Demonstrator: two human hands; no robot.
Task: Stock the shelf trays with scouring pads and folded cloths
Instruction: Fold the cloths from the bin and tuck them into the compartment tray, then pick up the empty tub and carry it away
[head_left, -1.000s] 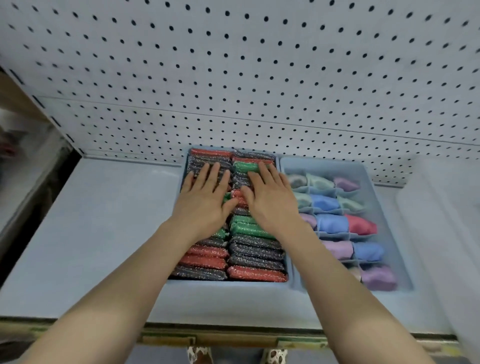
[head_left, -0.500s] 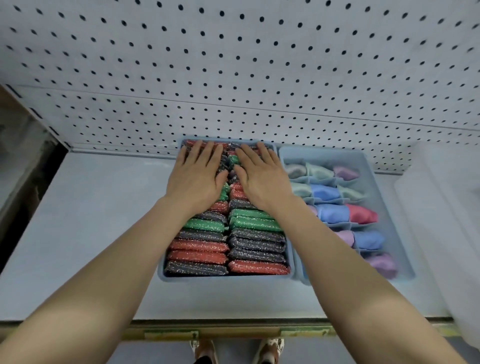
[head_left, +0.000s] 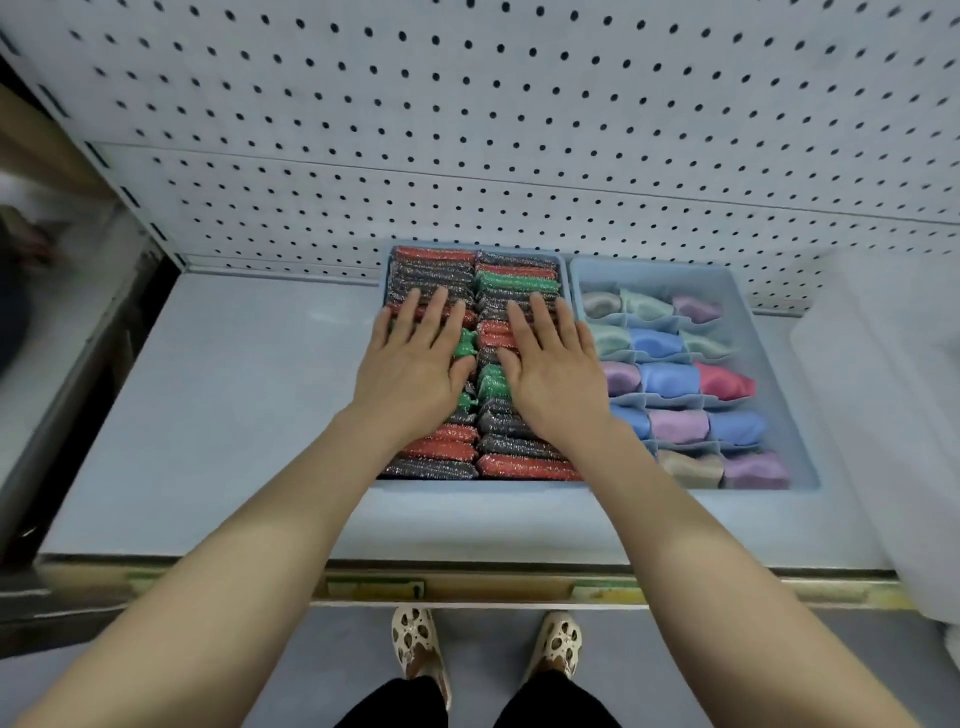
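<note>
Both hands have slid toward the frame's lower edge: left hand and right hand lie flat, fingers straight, grasping nothing, on scouring pads in the left tray; folded cloths fill the right tray at frame centre on the pale shelf, pegboard behind.

The left hand and right hand lie flat on the scouring pads and hide the middle rows. Right of the pads, the right arm hides a corner of the cloth tray. Farther right, a white thing is cut off. Far left, dark shapes are blurry.
</note>
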